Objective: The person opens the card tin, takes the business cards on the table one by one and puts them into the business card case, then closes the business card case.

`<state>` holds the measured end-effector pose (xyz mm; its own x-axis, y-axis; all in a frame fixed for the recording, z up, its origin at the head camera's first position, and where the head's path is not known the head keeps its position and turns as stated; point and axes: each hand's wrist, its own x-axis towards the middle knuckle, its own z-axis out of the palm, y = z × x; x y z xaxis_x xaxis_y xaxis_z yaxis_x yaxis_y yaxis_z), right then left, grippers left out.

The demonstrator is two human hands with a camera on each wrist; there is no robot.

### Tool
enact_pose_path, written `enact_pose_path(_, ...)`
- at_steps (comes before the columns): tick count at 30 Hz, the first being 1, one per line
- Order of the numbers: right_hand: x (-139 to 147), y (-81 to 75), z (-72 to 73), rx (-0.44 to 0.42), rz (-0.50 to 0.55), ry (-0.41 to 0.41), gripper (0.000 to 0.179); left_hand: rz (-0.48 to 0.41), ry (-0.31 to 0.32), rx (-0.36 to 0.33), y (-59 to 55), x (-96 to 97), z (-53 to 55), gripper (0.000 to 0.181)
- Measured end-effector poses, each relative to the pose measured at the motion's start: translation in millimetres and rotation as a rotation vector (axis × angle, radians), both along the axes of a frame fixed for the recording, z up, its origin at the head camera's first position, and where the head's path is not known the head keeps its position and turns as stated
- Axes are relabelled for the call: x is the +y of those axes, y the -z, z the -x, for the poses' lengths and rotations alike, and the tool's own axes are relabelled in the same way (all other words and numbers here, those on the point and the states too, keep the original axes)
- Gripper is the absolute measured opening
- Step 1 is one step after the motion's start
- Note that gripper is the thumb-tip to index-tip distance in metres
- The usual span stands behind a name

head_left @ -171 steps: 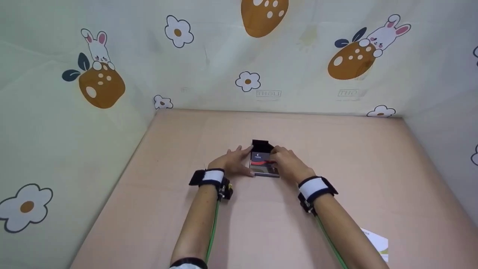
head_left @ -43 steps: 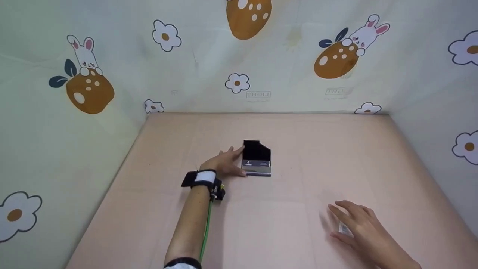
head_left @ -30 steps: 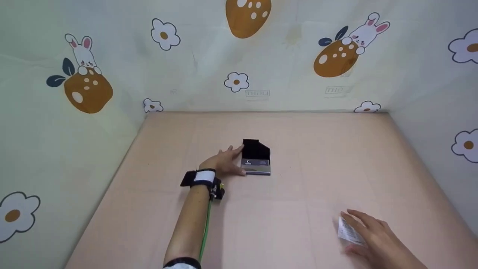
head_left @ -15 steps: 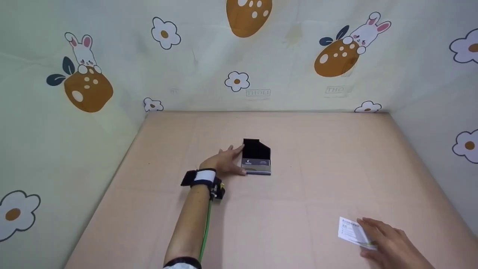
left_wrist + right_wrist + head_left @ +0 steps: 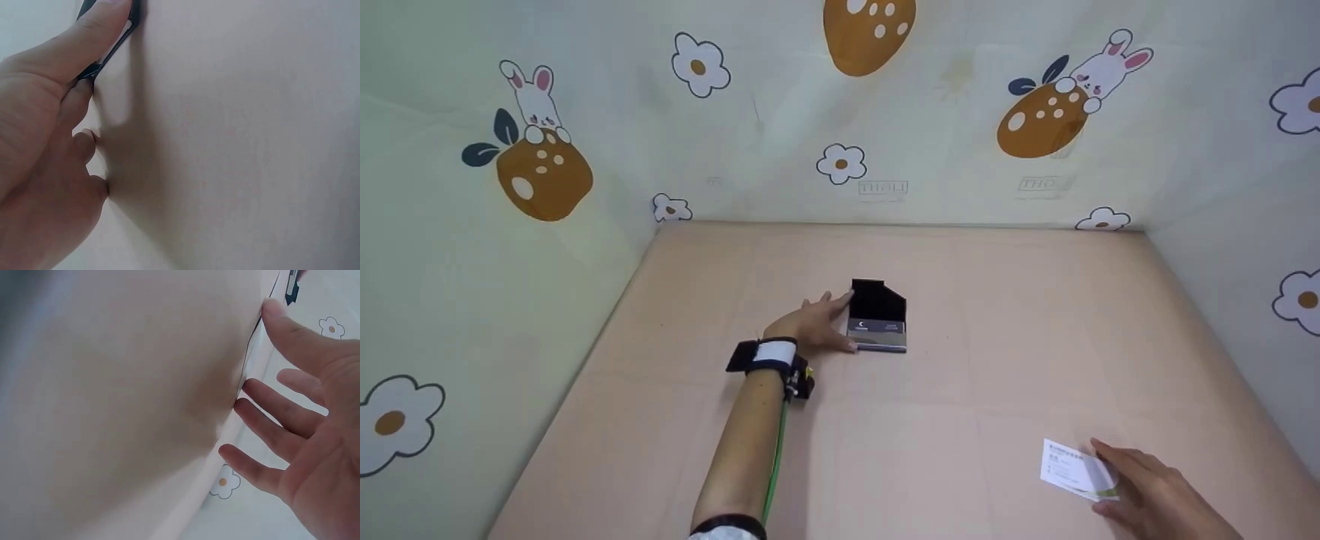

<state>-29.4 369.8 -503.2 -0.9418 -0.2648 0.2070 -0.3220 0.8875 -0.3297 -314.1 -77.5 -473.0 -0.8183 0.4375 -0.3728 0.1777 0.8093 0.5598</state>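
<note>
In the head view a card case (image 5: 877,330) lies at mid-table, its black flap (image 5: 877,300) raised. My left hand (image 5: 814,326) grips its left side, thumb at the near corner and index finger at the far one. The left wrist view shows the left thumb (image 5: 90,36) along the edge of the case. At the lower right lies a white business card (image 5: 1076,471) with small print and a green mark. My right hand (image 5: 1159,487) is at its right end, thumb and fingers spread and fairly straight. Seen edge-on in the right wrist view, the card's contact with the fingertips is hard to tell.
The pink-beige tabletop (image 5: 930,427) runs back to a printed cloth wall (image 5: 765,165), with more cloth at both sides. A strap (image 5: 772,352) with a small camera and a green cable (image 5: 776,457) sit on the left wrist and forearm.
Over the last second the card has gone from tilted under my right hand to flat on the table. The right fingers have drawn back to its right end. The left hand stays on the case.
</note>
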Motion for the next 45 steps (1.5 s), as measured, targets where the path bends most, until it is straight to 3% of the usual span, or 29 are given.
enact_pose_path(2, 1, -0.8, 0.5, -0.009, 0.005, 0.003, 0.078, 0.000, 0.006, 0.004, 0.0, -0.1, 0.6, 0.104)
enact_pose_path(9, 3, 3.2, 2.8, 0.134, 0.047, -0.069, 0.081, 0.003, 0.012, 0.010, -0.7, 0.4, 0.9, 0.105)
enact_pose_path(18, 1, -3.2, 3.5, -0.042, 0.031, -0.030, 0.074, -0.006, 0.002, 0.007, -0.2, 0.3, -1.4, 0.104)
enact_pose_path(23, -4, -7.3, 5.3, -0.145, -0.002, 0.048, 0.067, 0.004, -0.007, 0.000, -0.3, 0.7, 0.0, 0.104)
enact_pose_path(26, -6, -7.9, 5.2, -0.127, -0.008, 0.044, 0.067, -0.001, -0.008, -0.004, -0.4, 1.1, 0.5, 0.104)
enact_pose_path(29, -7, -7.7, 5.6, -0.053, -0.008, 0.015, 0.067, -0.011, -0.006, -0.008, -0.5, 1.2, -0.2, 0.103)
enact_pose_path(36, -24, -21.1, 12.1, -0.125, -0.121, 0.125, 0.066, -0.011, 0.015, 0.010, 0.1, 0.4, -1.7, 0.103)
enact_pose_path(40, -29, -23.6, 15.8, -0.046, -0.169, 0.113, 0.065, -0.017, 0.020, 0.012, 0.0, -1.0, -2.1, 0.103)
enact_pose_path(45, -34, -25.1, 19.1, 0.145, -0.175, 0.058, 0.064, -0.008, 0.016, 0.007, 1.0, -1.3, -0.1, 0.103)
